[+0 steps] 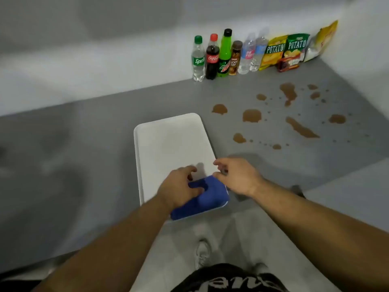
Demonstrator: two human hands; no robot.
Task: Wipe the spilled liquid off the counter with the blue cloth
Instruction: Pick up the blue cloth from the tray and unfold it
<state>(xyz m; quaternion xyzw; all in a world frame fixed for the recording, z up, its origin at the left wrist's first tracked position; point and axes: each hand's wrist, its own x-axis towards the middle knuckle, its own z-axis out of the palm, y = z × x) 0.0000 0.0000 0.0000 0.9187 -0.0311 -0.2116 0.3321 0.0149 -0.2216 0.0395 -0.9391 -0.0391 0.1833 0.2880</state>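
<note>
While left hand presses blue cloth, right hand hovers, fingers curled.

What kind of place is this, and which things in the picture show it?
Probably a pantry or snack corner, though I cannot be sure. A grey counter meets a plain wall; drink bottles and potato chip bags stand along it, and a white tray lies near the front edge.

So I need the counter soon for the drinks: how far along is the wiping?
Nothing looks wiped yet: the brown spill lies in many puddles and drops across the grey counter. In hand: the left hand rests on the blue cloth, which lies on the near end of the white tray; the right hand reaches toward it. Left: lifting the cloth and wiping it all.
</note>
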